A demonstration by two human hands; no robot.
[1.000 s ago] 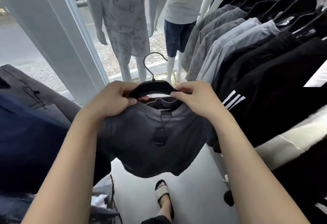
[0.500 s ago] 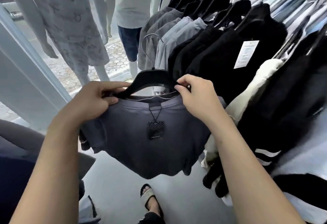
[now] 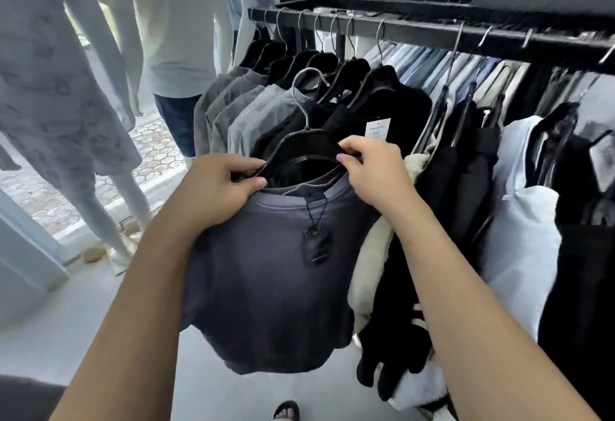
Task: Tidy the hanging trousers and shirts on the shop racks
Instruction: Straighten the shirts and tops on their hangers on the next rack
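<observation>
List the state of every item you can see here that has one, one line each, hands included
Left hand: grips the hanger's left end and the shirt collar.
Right hand: pinches the hanger's right end.
Black plastic hanger: held off the rail, hook free.
Dark grey T-shirt: on the held hanger, black tag dangling.
Black metal rail: loaded with hung shirts.
White paper tag: hanging from a black garment.

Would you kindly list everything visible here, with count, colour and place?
T-shirt: one, dark grey, centre, on the held hanger.
Hanger: one, black, metal hook, off the rail.
Swing tag: one, black, at the T-shirt's neck.
Rail: one, black, upper right.
Hung garments: many; grey, black, blue, white; along the rail.
Mannequins: several, pale, left by the window.
Left hand: grips hanger and collar.
Right hand: pinches hanger's right end.
</observation>
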